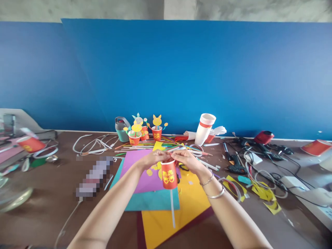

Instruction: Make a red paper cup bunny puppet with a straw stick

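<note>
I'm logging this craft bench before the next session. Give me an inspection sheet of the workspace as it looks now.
Surface: brown table, with purple, teal and yellow paper sheets under the hands.
Job's things: red paper cup held above the sheets, a white straw hanging below it.
Clutter: finished cup flowers, stack of cups, loose straws, yellow scraps.
Hands: left hand and right hand both pinch the cup's rim.
Cables: black tangle at right, white cord at left.
Surroundings: blue wall boards.
</note>
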A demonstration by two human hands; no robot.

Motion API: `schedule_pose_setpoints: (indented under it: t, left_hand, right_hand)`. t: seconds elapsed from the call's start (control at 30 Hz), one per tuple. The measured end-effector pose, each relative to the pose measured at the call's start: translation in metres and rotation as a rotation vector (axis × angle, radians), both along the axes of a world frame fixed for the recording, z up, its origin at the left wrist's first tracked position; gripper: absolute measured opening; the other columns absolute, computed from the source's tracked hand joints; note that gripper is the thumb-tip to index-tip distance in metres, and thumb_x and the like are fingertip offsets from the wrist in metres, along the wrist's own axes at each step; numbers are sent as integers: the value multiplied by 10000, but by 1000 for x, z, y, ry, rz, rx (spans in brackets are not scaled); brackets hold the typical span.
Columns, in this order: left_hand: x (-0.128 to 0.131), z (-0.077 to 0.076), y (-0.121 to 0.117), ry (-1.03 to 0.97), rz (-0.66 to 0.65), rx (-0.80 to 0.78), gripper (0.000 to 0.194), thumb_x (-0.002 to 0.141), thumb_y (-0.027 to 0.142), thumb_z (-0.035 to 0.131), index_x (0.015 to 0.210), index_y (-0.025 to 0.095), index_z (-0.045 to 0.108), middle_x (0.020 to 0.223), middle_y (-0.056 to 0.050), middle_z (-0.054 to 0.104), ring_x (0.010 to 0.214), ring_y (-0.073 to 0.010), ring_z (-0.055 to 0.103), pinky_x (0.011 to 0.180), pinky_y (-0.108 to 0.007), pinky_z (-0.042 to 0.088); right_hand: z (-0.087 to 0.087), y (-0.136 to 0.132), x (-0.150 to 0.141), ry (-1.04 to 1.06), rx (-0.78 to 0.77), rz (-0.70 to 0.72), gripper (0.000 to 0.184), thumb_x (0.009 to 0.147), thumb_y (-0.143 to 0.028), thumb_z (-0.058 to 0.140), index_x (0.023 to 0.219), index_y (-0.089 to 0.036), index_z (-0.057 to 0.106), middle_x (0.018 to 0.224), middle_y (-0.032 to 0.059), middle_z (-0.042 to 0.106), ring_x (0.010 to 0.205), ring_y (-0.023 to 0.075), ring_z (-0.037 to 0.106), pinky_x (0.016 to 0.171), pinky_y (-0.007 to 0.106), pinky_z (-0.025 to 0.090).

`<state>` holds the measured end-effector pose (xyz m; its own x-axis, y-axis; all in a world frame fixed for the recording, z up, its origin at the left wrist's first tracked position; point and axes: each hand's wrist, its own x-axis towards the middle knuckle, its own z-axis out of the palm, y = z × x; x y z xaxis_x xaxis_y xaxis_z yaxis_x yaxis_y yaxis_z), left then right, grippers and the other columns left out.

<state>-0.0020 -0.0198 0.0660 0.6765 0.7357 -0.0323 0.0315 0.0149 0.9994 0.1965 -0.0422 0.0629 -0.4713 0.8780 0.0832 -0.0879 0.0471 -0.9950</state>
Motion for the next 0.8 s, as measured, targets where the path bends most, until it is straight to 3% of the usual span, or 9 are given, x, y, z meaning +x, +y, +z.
schedule_pose_setpoints:
  t: [0.07, 0.13, 0.2, 0.27, 0.33, 0.4, 0.57, 0.7, 0.8]
  left_hand:
    - [-3, 3, 3, 20, 73, 5, 426, 712, 574, 761, 707, 150, 724, 798, -51, 698, 772, -185, 600, 751, -294, 424]
    - [-4, 3, 1, -55, 244, 1, 444, 723, 577, 756, 894, 168, 737, 1007, -81, 716, 922, -216, 627, 826, -308, 439]
    - [-3, -2, -4, -205, 373, -62, 576, 739, 625, 718, 1163, 239, 668, 1225, -98, 666, 1071, -242, 619, 894, -340, 450]
    - [0, -10, -11, -341, 354, -183, 764, 693, 690, 713, 1340, 321, 545, 1352, -98, 603, 1161, -267, 601, 924, -377, 464]
    - [3, -17, -18, -310, 308, -254, 840, 606, 637, 811, 1329, 282, 571, 1301, -111, 639, 1143, -294, 620, 897, -370, 484]
    - [6, -21, -22, -254, 329, -261, 780, 577, 546, 868, 1242, 206, 642, 1181, -129, 698, 1068, -297, 656, 860, -353, 500]
    - [12, -18, -20, -224, 396, -140, 617, 601, 432, 882, 1128, 167, 699, 1068, -110, 736, 989, -261, 671, 833, -319, 503]
    - [21, -16, -16, -214, 445, -21, 564, 583, 404, 894, 1057, 151, 722, 1046, -103, 741, 949, -244, 669, 817, -302, 498]
    - [28, -15, -15, -210, 500, -18, 567, 551, 406, 906, 1017, 139, 723, 998, -94, 744, 892, -233, 673, 784, -304, 506]
  right_hand:
    - [-1, 5, 1, 62, -39, -46, 347, 752, -502, 752, 712, -160, 706, 651, 7, 631, 597, 124, 537, 583, 252, 414]
    - [-3, 10, 1, 149, -53, -122, 345, 736, -498, 770, 714, -161, 701, 654, 5, 623, 597, 118, 529, 583, 247, 412]
    - [-6, 13, 0, 227, -49, -170, 356, 735, -511, 770, 702, -166, 689, 654, 4, 613, 601, 117, 519, 588, 247, 412]
    - [-8, 16, -1, 284, -37, -194, 365, 749, -532, 754, 705, -176, 685, 657, 2, 605, 616, 123, 522, 611, 255, 428]
    - [-10, 17, -3, 288, -10, -197, 347, 771, -530, 736, 731, -187, 700, 687, 7, 622, 653, 135, 542, 652, 267, 450]
    - [-12, 18, -4, 253, 25, -213, 314, 792, -514, 723, 808, -201, 733, 810, 27, 680, 732, 153, 583, 703, 279, 468]
    - [-12, 13, -4, 131, 6, -232, 448, 799, -518, 719, 1157, -249, 690, 1205, 65, 682, 1074, 231, 623, 861, 325, 501]
    - [-12, 7, -12, 121, -42, -174, 722, 674, -485, 831, 1312, -265, 575, 1257, 77, 657, 1170, 263, 594, 953, 388, 505]
    - [-15, 5, -20, 163, -28, -217, 722, 676, -468, 830, 1317, -268, 565, 1195, 75, 683, 1123, 259, 620, 943, 400, 518]
